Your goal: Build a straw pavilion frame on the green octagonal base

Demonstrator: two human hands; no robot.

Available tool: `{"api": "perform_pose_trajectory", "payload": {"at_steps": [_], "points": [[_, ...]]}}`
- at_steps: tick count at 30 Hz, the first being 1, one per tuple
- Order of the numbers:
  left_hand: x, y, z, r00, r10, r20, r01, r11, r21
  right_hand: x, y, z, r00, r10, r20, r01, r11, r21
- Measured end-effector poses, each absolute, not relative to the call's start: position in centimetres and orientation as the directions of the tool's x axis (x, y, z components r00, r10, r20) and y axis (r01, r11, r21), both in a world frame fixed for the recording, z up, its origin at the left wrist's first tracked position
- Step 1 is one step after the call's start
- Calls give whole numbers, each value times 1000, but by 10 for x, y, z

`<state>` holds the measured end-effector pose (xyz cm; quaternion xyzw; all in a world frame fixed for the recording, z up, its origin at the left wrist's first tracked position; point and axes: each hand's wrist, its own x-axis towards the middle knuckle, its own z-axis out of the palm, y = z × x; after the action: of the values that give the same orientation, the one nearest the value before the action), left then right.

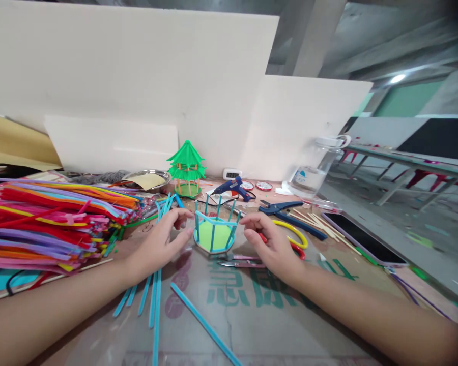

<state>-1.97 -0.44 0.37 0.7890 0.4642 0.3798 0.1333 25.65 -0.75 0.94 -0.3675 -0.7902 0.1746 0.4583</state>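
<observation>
On the brown, film-covered tabletop (290,333), the person's left hand (171,239) and right hand (269,239) flanked the structure, fingers loosely curled around nothing, though whether any fingertip brushed it could not be told. Between them sat a small, many-sided, blue-framed open structure with a light-green floor (222,237), probably light and easily crushed, best pinched low at the base rim. Its slim, fuzzy-looking blue upright posts (198,230), likely bendable, pointed skyward, while the squat base showed no clear long axis.
</observation>
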Motion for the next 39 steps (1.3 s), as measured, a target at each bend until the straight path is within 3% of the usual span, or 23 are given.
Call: {"api": "perform_pose_trajectory", "payload": {"at_steps": [7, 16, 19, 22, 25, 32, 39], "points": [[-20, 8, -5, 379, 797, 470, 626, -595, 505, 252, -4, 12, -324, 780, 536, 436, 626, -647], [-17, 11, -7, 479, 768, 425, 623, -639, 451, 256, -2, 5, -351, 744, 569, 370, 668, -645], [-19, 8, -8, 454, 776, 437, 629, -627, 460, 256, -1, 4, -386, 726, 569, 410, 688, -599], [-23, 2, -3, 344, 759, 553, 630, -623, 463, 255, -1, 4, -420, 714, 560, 439, 700, -563], [-20, -4, 18, 342, 629, 698, 625, -707, 331, 254, -1, 3, -429, 736, 524, 462, 677, -573], [30, -15, 99, 584, 478, 656, 566, -819, 93, 254, 0, 3, -421, 755, 503, 458, 656, -600], [35, -17, 93, 643, 382, 664, 615, -774, -150, 253, 0, 3, -431, 774, 465, 464, 632, -621]]}}
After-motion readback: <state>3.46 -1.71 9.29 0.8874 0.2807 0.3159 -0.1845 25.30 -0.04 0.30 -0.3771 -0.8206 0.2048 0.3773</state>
